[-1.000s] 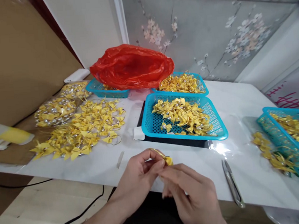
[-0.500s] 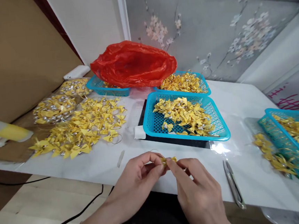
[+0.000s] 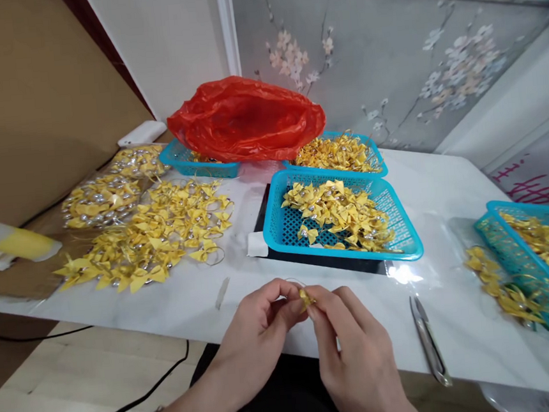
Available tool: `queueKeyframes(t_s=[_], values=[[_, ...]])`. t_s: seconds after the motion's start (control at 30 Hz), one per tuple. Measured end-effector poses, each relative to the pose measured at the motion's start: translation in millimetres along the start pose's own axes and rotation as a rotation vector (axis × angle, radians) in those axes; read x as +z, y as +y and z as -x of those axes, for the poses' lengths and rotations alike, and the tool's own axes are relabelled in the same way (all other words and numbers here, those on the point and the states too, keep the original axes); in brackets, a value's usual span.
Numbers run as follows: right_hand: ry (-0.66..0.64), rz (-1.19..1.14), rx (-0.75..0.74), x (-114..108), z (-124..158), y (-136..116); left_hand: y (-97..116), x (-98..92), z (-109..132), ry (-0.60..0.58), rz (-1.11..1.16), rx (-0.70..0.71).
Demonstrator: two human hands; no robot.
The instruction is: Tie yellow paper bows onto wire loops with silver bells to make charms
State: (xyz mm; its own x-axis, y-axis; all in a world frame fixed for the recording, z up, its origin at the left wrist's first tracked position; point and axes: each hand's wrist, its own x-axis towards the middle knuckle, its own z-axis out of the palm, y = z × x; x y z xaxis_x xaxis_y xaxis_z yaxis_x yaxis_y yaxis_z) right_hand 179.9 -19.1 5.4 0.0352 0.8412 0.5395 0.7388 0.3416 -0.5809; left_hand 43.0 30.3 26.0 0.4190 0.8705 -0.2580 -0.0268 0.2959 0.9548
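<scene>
At the near edge of a white table (image 3: 187, 306), seen from the wearer's head: two bare hands meet around one small yellow piece (image 3: 306, 300). Clock dirs run from that piece as centre, w/ 12 straight ahead.

L hand (image 3: 263, 325) comes in from approx 8, R hand (image 3: 356, 346) from approx 4. Both grips are narrow: thumb & index of each close on the piece, which sits right at the tips, btwn the two hands, not back in either palm. It's partly hidden by fingers, so exact shape can't be told. Thin wire loop (image 3: 292, 281) arcs just above L fingertips, toward 11.

At 1, well clear of the hands: blue basket (image 3: 343, 253) w/ yellow bows & silvery beads heaped inside. At 10, pile of similar yellow bows (image 3: 139, 253) lies loose on the table; clear bags (image 3: 101, 202) of more sit beyond it. Btwn 11 & 12, farther back: open red plastic bag (image 3: 248, 122). At 4, metal snips (image 3: 429, 343) lie near R hand, untouched. At 3, by the R edge of view: 2nd blue basket (image 3: 524, 280), also w/ yellow pcs.
</scene>
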Motion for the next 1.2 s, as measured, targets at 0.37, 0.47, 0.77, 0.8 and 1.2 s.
queueKeyframes(t_s=[0.37, 0.47, 0.77, 0.8, 1.2], values=[[0.044, 0.292, -0.221, -9.9, -4.4, 5.6, -3.3, -7.0, 1.8, 0.027, -0.041, 0.034], [0.039, 0.271, -0.203, -10.1, -5.6, 3.3, -3.6, -6.2, 1.4, 0.027, -0.040, 0.020], [0.040, 0.045, -0.013, 6.5, 0.8, -6.3, -2.3, -0.9, -1.0, 0.060, -0.178, 0.083], [0.042, 0.009, 0.017, 8.3, 0.8, -7.5, -2.2, -0.7, -1.3, 0.066, -0.180, 0.090], [0.158, -0.362, 0.267, 14.3, -4.4, -3.6, -9.5, -4.4, 0.1, 0.088, -0.143, 0.115]])
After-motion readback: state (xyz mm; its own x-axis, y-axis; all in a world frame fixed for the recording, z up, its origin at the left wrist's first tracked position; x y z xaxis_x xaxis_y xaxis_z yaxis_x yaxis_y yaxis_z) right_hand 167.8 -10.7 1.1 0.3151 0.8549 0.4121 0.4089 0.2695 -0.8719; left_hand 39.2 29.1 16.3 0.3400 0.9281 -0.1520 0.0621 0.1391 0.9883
